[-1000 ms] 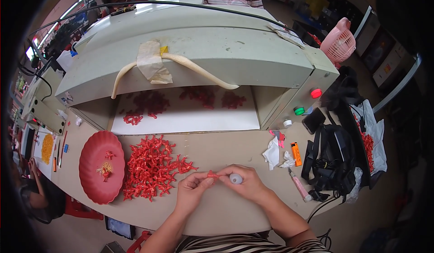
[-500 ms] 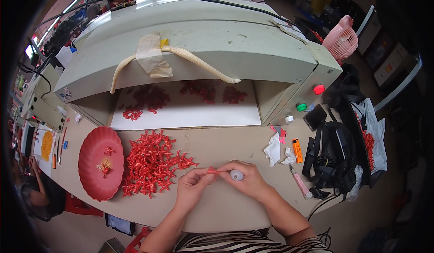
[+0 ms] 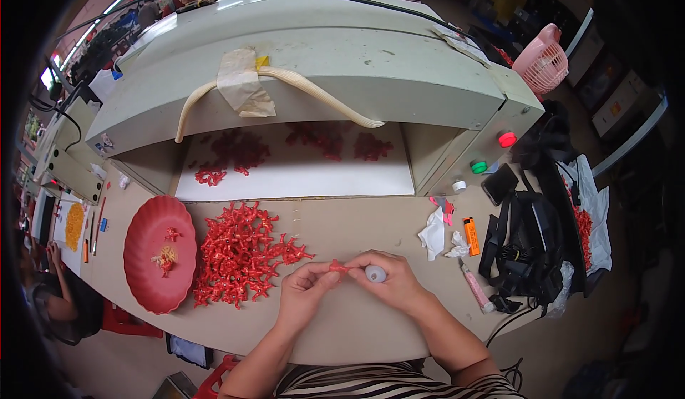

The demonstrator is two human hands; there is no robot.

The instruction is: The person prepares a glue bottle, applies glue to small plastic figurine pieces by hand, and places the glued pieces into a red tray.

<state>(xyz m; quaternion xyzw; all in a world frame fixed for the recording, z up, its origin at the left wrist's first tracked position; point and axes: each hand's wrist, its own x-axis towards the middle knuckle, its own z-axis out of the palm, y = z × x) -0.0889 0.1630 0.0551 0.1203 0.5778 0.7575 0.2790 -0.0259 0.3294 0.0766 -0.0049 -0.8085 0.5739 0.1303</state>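
Note:
Between its thumb and fingers my left hand [image 3: 302,289] pinches a small red plastic figure [image 3: 337,266] above the table. My right hand [image 3: 397,282] is closed around a small whitish bottle [image 3: 375,274], whose round end shows beside the thumb. The right fingertips meet the figure from the other side. A heap of similar red figures [image 3: 235,256] lies left of my hands. Farther left, a red scalloped tray [image 3: 135,263] holds a couple of red pieces and some thin yellow bits.
Ahead stands a grey-green metal hood [image 3: 307,49] with red pieces inside on white sheeting. At right lie crumpled tissue [image 3: 432,235], an orange lighter [image 3: 471,237], a pinkish tube [image 3: 477,290], a phone [image 3: 499,184] and a black bag [image 3: 524,242]. Other people sit left and beyond the hood.
The view has shifted slightly. Both hands keep nearly the same pose around the red figure, and the bottle stays in my right hand.

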